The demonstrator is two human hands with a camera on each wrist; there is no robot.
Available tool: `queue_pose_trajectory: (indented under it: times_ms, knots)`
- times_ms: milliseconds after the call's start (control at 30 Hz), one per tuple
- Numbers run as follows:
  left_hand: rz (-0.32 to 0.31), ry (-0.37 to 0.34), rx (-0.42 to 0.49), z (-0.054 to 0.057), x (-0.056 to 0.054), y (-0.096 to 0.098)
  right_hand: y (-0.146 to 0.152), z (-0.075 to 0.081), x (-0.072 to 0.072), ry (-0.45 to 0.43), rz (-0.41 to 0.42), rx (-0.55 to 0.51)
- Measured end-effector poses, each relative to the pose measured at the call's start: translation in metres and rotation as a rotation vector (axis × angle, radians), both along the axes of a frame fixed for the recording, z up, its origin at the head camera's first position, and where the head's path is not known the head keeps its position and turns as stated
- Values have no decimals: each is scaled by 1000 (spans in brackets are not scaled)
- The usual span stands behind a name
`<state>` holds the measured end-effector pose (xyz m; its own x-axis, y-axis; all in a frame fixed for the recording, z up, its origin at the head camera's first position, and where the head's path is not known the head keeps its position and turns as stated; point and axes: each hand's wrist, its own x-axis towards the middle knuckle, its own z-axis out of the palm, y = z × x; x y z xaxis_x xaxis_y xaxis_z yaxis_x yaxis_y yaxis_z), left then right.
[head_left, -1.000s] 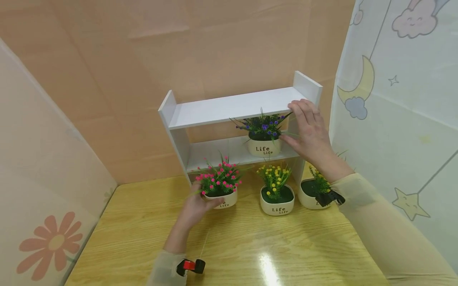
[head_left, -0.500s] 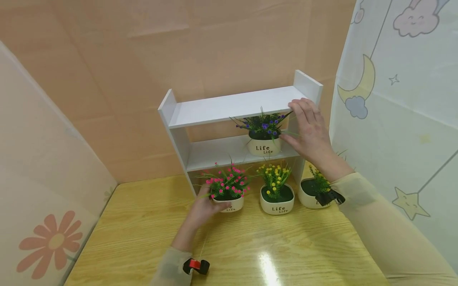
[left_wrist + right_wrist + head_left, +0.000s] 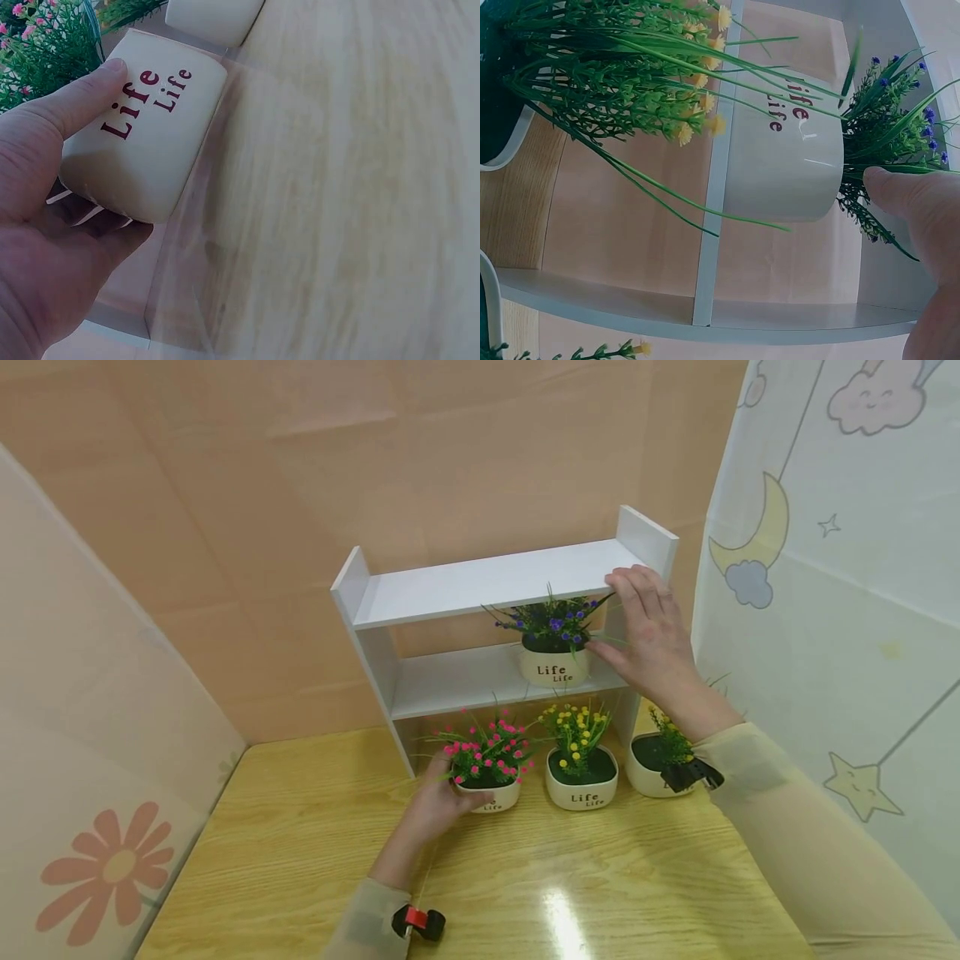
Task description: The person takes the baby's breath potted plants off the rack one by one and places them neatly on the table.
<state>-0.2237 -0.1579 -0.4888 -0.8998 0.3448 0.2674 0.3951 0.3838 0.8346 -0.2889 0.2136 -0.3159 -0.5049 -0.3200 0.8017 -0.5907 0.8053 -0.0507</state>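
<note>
My left hand point(image 3: 437, 802) grips a cream pot of pink flowers point(image 3: 491, 752), thumb across its front lettering and the other fingers behind it. In the left wrist view the thumb lies over the pot point(image 3: 161, 127), close over the wood. My right hand point(image 3: 651, 631) rests its fingertips on the front edge of the top board of a white shelf point(image 3: 480, 581). Its thumb points at a pot of purple flowers point(image 3: 555, 667) on the middle board; in the right wrist view the thumb overlaps the purple flowers' leaves point(image 3: 900, 150).
A pot of yellow flowers point(image 3: 582, 795) stands on the wooden table point(image 3: 300, 827) just right of the pink one. Another yellow-flowered pot point(image 3: 648, 768) is further right, partly behind my right forearm. An orange cloth point(image 3: 225, 527) hangs behind the shelf, with patterned cloths at both sides.
My left hand has moved right and slightly toward me with the pink-flowered pot, closer to the yellow-flowered one. My right hand stays at the shelf.
</note>
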Motion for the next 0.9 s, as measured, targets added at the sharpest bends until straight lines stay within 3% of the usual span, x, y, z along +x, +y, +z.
queue_pose_trajectory:
  times_ms: [333, 467, 600, 900]
  knots:
    - [0, -5, 16, -10, -4, 2, 0, 0, 1, 1, -3, -1]
    - [31, -21, 16, -13, -2, 3, 0, 0, 1, 5, -5, 0]
    - [12, -1, 30, -14, -3, 5, 0, 0, 1, 17, -1, 1]
    - [76, -36, -33, -14, 1, 7, 0, -1, 0, 26, 5, 0]
